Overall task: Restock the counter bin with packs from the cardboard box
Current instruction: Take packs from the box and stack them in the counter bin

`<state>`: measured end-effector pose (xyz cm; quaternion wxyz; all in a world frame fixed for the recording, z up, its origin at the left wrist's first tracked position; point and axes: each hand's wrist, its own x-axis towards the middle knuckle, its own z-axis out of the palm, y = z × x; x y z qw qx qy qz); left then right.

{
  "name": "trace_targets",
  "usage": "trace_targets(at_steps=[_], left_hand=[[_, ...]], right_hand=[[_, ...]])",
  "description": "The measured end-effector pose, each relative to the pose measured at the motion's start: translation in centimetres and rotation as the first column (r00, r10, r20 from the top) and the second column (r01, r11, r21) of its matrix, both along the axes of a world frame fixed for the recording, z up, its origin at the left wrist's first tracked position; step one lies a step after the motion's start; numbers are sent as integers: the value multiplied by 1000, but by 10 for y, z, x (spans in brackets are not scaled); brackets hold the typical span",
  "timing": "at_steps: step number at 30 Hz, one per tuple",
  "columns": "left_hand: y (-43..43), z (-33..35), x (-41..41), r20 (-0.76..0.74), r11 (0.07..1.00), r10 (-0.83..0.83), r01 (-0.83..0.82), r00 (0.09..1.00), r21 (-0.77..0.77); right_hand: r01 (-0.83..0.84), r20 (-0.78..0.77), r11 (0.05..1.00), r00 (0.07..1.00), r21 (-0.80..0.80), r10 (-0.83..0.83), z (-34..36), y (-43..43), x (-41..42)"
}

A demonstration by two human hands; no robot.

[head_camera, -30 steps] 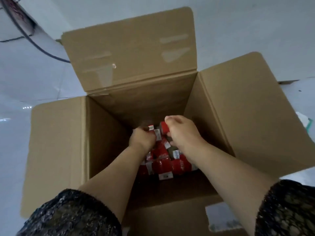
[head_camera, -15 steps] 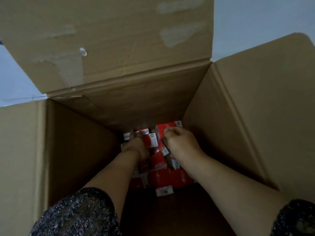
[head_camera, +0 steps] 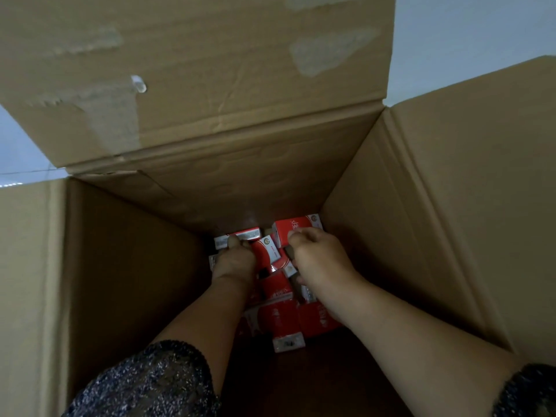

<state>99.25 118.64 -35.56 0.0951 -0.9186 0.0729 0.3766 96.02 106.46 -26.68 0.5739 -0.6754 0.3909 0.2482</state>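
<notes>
A deep cardboard box (head_camera: 406, 236) fills the view, its flaps folded out. At its bottom lies a heap of small red and white packs (head_camera: 276, 320). Both my arms reach down into it. My left hand (head_camera: 234, 261) has its fingers curled round a pack (head_camera: 240, 236) at the far left of the heap. My right hand (head_camera: 319, 257) grips a red pack (head_camera: 293, 230) at the far right, fingers over its near edge. The counter bin is not in view.
The box walls close in on all sides, and the far flap (head_camera: 195, 70) stands upright with torn tape marks. A pale floor (head_camera: 481, 40) shows beyond the flaps at the upper right and left.
My head has moved closer over the box, so the box fills the view. Both hands have gone deeper and taken hold of packs at the far side of the heap.
</notes>
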Motion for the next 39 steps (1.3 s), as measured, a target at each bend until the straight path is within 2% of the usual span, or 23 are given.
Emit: trace_targets(at_steps=[6, 9, 15, 20, 29, 39], left_hand=[[-4, 35, 8, -26, 962, 222, -224, 975, -154], [-1, 62, 11, -35, 934, 321, -322, 946, -156], [4, 134, -2, 54, 950, 272, -259, 961, -177], [4, 206, -26, 130, 945, 251, -214, 959, -246], [-4, 392, -68, 283, 922, 226, -111, 932, -372], [-10, 612, -99, 482, 861, 288, -3, 828, -508]], right_hand=[[5, 12, 1000, 1000, -5, -5, 16, 1, -3], [-14, 37, 1000, 999, 0, 14, 34, 4, -6], [-35, 123, 999, 992, -9, 36, 90, 7, -18], [-113, 196, 993, 973, -46, 120, 153, 3, -31], [-163, 328, 982, 926, -97, 186, 316, -20, -60], [-217, 557, 933, 754, -289, 348, 531, -53, -81]])
